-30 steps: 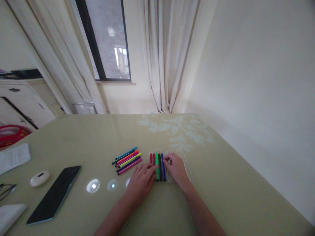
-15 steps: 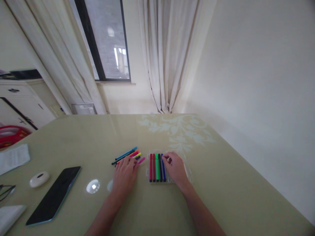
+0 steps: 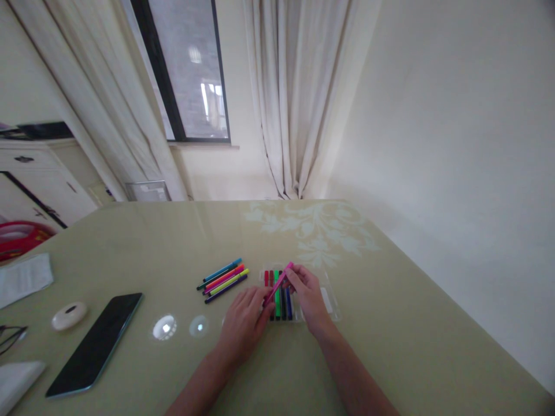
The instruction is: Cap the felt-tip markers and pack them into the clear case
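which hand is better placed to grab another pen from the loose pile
Probably the left hand: it sits nearer the loose pens. The right hand is farther off, over the clear case. Both hold the pink pen.

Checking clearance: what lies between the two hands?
Head view: a pink marker slants from left hand to right hand, over markers in the clear case.

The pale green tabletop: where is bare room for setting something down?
Bare: right of the clear plastic case, toward the whitish wall; behind the loose coloured markers. Crowded: the left side, around the black-screened phone; and the case, where left hand and right hand meet the slim pink marker.
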{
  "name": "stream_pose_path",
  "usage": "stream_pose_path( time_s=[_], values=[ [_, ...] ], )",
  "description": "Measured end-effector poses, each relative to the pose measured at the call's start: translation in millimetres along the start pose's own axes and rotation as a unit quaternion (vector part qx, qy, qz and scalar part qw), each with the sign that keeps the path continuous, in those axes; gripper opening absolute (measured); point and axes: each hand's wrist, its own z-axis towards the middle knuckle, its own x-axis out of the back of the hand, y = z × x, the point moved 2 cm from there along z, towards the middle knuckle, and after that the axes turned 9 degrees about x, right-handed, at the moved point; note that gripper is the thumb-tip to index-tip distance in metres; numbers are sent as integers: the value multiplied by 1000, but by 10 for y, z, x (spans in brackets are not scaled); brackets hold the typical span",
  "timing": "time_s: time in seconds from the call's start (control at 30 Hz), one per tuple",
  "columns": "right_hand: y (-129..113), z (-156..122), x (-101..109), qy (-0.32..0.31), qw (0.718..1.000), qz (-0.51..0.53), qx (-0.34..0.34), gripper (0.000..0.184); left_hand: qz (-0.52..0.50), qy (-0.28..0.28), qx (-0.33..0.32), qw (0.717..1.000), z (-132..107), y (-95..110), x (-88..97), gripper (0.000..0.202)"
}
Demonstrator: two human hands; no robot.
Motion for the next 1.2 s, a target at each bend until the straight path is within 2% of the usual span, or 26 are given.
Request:
stream_pose_path(
  time_s=[0.07, 0.17, 0.27, 0.47, 0.67, 0.9, 1.1, 1.2],
  values=[
    [-26, 79, 144, 32, 999, -16, 12, 43, 19, -46, -41, 998, -18, 72, -43, 28],
    [-22, 173, 330, 46, 998, -39, 13, 42, 52, -105, -93, 989, -76, 185, -138, 46],
    [21, 210, 412, 29, 996, -88, 9, 42, 80, -129, -99, 984, -124, 229, -216, 55],
    [136, 160, 335, -31, 977, -210, 11, 27, 131, -125, -70, 981, -99, 137, -250, 54],
    [207, 105, 241, -31, 952, -303, 25, 22, 153, -119, -79, 978, -84, 132, -257, 54],
    [176, 83, 203, -43, 938, -344, 25, 14, 163, -108, -95, 976, -95, 137, -259, 40],
    [124, 67, 199, -83, 914, -392, 65, 12, 155, -105, -92, 978, -110, 142, -259, 40],
    [109, 61, 196, -83, 913, -392, 76, 12, 152, -112, -91, 978, -112, 149, -245, 42]
  ],
)
